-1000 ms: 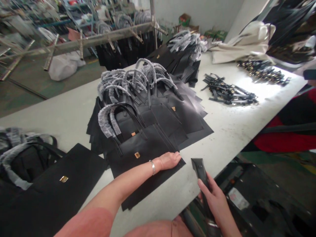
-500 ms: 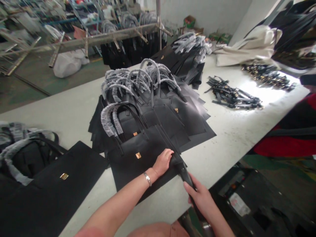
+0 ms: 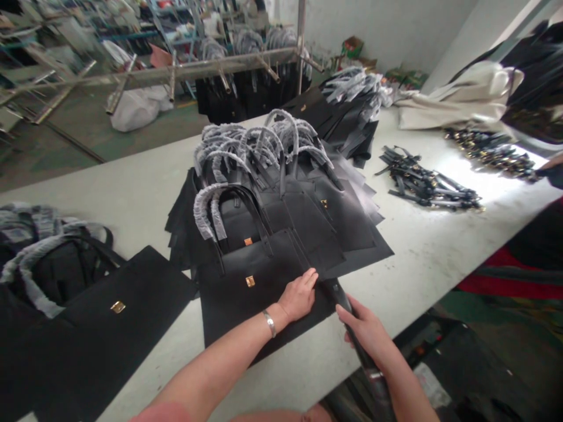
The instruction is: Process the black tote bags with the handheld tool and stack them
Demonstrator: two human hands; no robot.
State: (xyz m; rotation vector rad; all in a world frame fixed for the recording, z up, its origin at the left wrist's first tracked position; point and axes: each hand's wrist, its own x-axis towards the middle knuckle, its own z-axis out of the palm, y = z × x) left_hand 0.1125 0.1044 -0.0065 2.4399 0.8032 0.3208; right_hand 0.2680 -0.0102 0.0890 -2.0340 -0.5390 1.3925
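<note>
Since one second ago, the black handheld tool [image 3: 361,354] has moved from clear of the front black bag [image 3: 229,310] to its right-hand edge. The right hand [image 3: 365,328] has its fingers wrapped around the tool. The left hand [image 3: 299,296] rests on the bag near that edge, fingers curled; whether it pinches the material cannot be determined. The bag lies flat at the near edge of the table, gold clasp [image 3: 250,281] upward.

Directly behind, a heap of black bags [image 3: 303,211] with plastic-wrapped handles occupies the space. Another bag [image 3: 149,281] lies to the left, its corner close by. Well apart on the right are a pile of black straps [image 3: 433,184], a second pile with gold fittings [image 3: 488,152] and cream cloth [image 3: 461,99].

The table [image 3: 145,167] is pale, marked and brightly lit at right. Beyond stand a metal rack [image 3: 246,61], a white sack [image 3: 138,108] on greenish floor, and a plain wall [image 3: 396,35].
</note>
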